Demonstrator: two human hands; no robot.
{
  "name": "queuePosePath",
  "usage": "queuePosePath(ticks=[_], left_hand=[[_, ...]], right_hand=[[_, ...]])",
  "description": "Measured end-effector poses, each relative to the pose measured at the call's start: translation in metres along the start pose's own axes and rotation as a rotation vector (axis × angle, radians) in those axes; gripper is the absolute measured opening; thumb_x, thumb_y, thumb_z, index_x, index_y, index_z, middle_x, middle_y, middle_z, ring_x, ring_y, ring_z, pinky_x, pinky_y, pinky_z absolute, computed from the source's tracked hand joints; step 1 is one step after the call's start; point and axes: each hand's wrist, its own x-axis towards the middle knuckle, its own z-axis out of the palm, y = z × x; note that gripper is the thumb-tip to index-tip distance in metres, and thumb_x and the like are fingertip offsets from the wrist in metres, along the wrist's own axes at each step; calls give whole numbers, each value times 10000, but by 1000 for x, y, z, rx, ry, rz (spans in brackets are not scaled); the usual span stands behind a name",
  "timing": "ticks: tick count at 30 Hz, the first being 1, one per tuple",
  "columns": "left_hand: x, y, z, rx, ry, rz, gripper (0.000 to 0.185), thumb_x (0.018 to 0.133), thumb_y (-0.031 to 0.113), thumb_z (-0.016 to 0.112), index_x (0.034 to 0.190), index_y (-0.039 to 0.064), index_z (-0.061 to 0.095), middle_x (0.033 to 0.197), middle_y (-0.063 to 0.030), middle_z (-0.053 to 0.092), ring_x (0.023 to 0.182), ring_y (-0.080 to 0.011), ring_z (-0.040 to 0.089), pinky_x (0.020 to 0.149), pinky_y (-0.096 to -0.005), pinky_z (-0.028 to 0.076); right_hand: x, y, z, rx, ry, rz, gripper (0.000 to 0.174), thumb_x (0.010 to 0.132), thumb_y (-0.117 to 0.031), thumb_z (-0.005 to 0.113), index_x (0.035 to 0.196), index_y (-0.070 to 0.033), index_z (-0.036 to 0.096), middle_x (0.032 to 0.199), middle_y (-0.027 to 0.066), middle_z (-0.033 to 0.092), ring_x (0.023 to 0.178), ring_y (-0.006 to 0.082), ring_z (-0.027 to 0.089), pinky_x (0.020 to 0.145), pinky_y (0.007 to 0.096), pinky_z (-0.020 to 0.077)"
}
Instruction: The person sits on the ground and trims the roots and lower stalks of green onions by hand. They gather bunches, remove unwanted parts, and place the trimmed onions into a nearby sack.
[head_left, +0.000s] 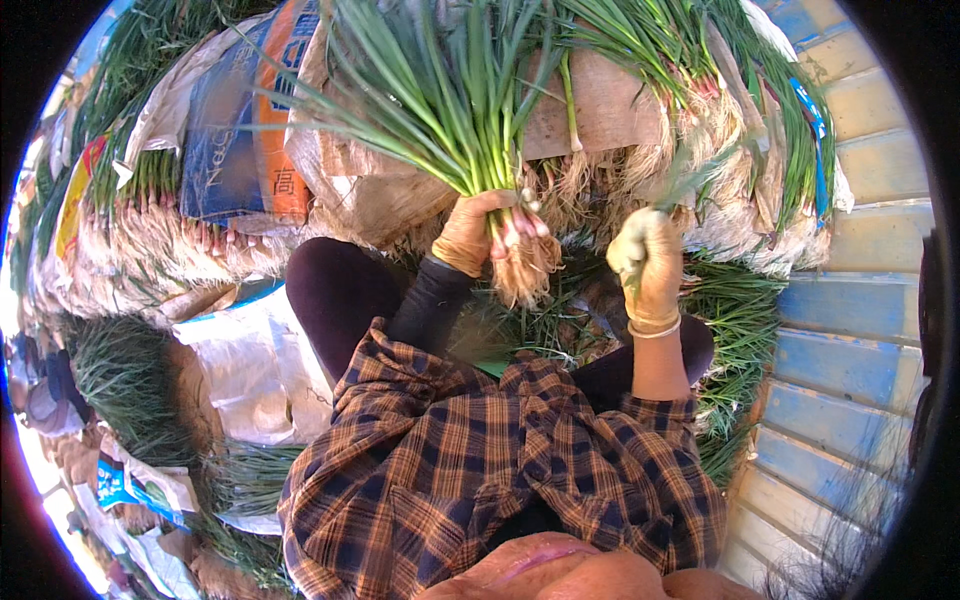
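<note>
My left hand (471, 231), in a tan glove, is closed round the lower stems of a bunch of green garlic or similar allium plants (480, 150). The bunch stands with its leaves fanned away from me and its pinkish bulbs and pale roots hanging beside the hand. My right hand (646, 251), gloved too, is raised to the right of the bunch, apart from it. Its fingers are curled round a thin green leaf or leaves, blurred. A single stalk (571, 105) lies on brown sacking (615, 112) beyond, near another small bunch (686, 71).
Rows of rooted plants (187, 240) lie beyond my knees, partly covered by a blue and orange woven sack (240, 135). A white sack (259, 367) lies at left. Loose leaves (739, 330) are heaped at right, beside a ribbed blue and cream metal wall (844, 300).
</note>
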Motion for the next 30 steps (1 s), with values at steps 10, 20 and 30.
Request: queuePosePath(ticks=[10, 20, 30], left_hand=[[-1, -10, 0, -174, 85, 50, 291, 846, 195, 541, 810, -85, 609, 652, -223, 623, 585, -262, 626, 574, -358, 553], [9, 11, -30, -274, -24, 280, 263, 835, 198, 576, 714, -36, 584, 611, -170, 598, 597, -322, 599, 705, -467, 538], [12, 7, -30, -164, 8, 284, 303, 885, 217, 564, 659, 15, 550, 649, -109, 563, 741, -245, 559, 795, -380, 485]], right_hand=[[134, 50, -29, -1603, 114, -207, 419, 924, -320, 597, 1185, 7, 575, 1072, 198, 636, 977, 284, 623, 869, 412, 493], [-7, -108, -22, -456, -17, 92, 325, 931, -220, 563, 1073, 58, 652, 688, 14, 580, 514, 47, 399, 448, 211, 287], [-198, -233, -231, -310, 823, -667, 347, 977, -279, 545, 1152, 20, 557, 702, -38, 374, 566, 69, 304, 492, 228, 303]])
